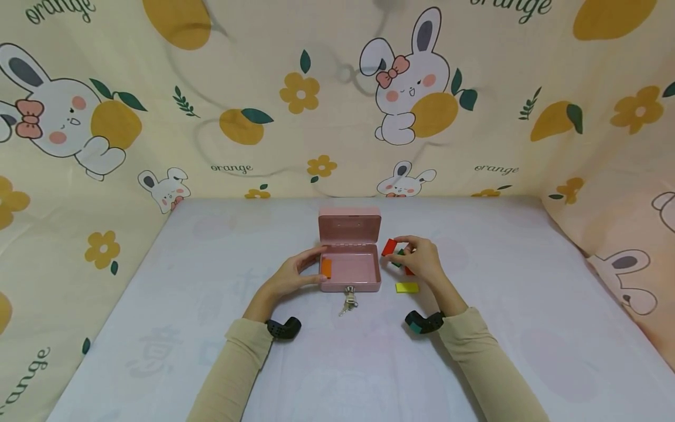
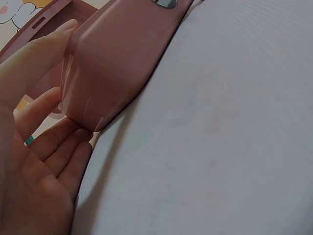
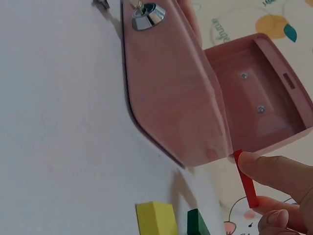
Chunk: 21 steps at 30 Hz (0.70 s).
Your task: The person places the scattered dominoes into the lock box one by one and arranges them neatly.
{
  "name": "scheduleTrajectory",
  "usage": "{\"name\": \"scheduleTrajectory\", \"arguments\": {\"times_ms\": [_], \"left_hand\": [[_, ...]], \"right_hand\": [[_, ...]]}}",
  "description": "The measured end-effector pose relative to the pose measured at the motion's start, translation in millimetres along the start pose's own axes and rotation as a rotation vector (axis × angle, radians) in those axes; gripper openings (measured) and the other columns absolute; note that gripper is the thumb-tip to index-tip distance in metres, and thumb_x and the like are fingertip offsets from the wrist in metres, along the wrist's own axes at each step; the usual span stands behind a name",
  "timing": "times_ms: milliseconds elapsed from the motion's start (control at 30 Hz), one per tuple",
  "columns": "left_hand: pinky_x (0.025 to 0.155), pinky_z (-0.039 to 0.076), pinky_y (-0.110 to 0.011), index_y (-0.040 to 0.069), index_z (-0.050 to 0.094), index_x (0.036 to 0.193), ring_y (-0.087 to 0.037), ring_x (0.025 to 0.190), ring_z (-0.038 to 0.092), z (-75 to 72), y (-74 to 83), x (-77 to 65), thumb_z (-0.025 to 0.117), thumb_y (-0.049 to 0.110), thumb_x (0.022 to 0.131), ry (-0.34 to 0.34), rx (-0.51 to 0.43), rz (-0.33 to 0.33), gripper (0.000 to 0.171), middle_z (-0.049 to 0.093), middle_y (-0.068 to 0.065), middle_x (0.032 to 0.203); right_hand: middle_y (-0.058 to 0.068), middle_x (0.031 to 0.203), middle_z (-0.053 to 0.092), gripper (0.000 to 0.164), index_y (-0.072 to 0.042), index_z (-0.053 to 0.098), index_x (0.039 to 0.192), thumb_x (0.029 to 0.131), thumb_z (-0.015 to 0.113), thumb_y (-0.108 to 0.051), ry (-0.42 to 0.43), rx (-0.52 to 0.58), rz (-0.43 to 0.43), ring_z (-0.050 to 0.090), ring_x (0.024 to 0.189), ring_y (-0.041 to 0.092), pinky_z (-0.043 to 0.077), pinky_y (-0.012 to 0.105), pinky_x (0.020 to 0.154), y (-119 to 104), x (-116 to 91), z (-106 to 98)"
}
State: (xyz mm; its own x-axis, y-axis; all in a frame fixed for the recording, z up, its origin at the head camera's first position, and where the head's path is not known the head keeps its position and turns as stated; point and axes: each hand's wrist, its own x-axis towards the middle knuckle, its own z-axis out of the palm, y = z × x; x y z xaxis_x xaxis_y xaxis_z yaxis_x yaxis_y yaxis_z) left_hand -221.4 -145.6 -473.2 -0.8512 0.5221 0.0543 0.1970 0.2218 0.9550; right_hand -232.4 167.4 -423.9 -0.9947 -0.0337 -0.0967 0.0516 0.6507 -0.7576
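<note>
The surface (image 1: pixel 337 375) is white, marked with pale, blurred print, including a faint patch toward eight o'clock of the pink cash box (image 1: pixel 364 288) that sits on it. The box stands level, lid raised at twelve o'clock and lock facing six. Off its right side lie a yellow block (image 1: pixel 407 288), flat, just short of four o'clock; a red block (image 1: pixel 409 271), mostly hidden, near three; and a partly covered green block (image 1: pixel 399 253), just before three.
</note>
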Motion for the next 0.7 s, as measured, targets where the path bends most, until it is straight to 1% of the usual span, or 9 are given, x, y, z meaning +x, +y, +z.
{"name": "scheduleTrajectory", "arguments": {"times_ms": [200,300,533,600,700], "left_hand": [[0.124,0.021,-0.049,0.006,0.036,0.148,-0.034,0.148,0.028,0.0,1.6,-0.1,0.071,0.010,0.087,-0.009,-0.006,0.002,0.070,0.032,-0.015,0.158],[0.124,0.021,-0.049,0.006,0.036,0.148,-0.034,0.148,0.028,0.1,1.7,-0.4,0.070,0.010,0.087,-0.013,-0.009,0.001,0.070,0.032,-0.015,0.158],[0.124,0.021,-0.050,0.008,0.035,0.149,-0.034,0.148,0.028,-0.2,0.7,-1.2,0.069,0.012,0.088,-0.017,0.007,-0.010,0.070,0.031,-0.014,0.159],[0.124,0.021,-0.050,0.008,0.035,0.149,-0.034,0.148,0.028,0.0,1.0,-0.8,0.069,0.011,0.088,-0.019,0.010,-0.008,0.070,0.031,-0.014,0.159],[0.124,0.021,-0.050,0.008,0.034,0.149,-0.034,0.148,0.027,0.0,2.0,-0.8,0.069,0.012,0.089,-0.022,0.018,-0.008,0.070,0.030,-0.013,0.159]], "right_hand": [[-0.005,0.060,0.039,0.048,-0.003,0.063,0.121,0.080,0.078,-0.022,0.009,-0.001,-0.026,0.036,0.054,0.011,0.024,0.018,0.045,-4.5,-3.7,0.5],[-0.005,0.059,0.039,0.047,-0.003,0.064,0.120,0.080,0.079,-0.022,0.006,0.006,-0.037,0.035,0.052,0.010,0.024,0.018,0.045,-6.6,-5.1,1.3],[-0.005,0.059,0.039,0.048,-0.002,0.063,0.120,0.079,0.080,-0.023,-0.024,0.039,-0.052,0.036,0.048,0.009,0.028,0.018,0.045,-11.9,-7.6,3.1],[-0.005,0.059,0.039,0.047,-0.004,0.064,0.119,0.078,0.080,-0.022,-0.024,0.044,-0.053,0.036,0.049,0.010,0.029,0.018,0.045,-14.0,-8.3,4.0],[-0.006,0.058,0.038,0.046,-0.003,0.065,0.117,0.078,0.080,-0.021,-0.023,0.045,-0.076,0.037,0.053,0.010,0.027,0.018,0.046,-16.7,-9.0,5.4]]}}
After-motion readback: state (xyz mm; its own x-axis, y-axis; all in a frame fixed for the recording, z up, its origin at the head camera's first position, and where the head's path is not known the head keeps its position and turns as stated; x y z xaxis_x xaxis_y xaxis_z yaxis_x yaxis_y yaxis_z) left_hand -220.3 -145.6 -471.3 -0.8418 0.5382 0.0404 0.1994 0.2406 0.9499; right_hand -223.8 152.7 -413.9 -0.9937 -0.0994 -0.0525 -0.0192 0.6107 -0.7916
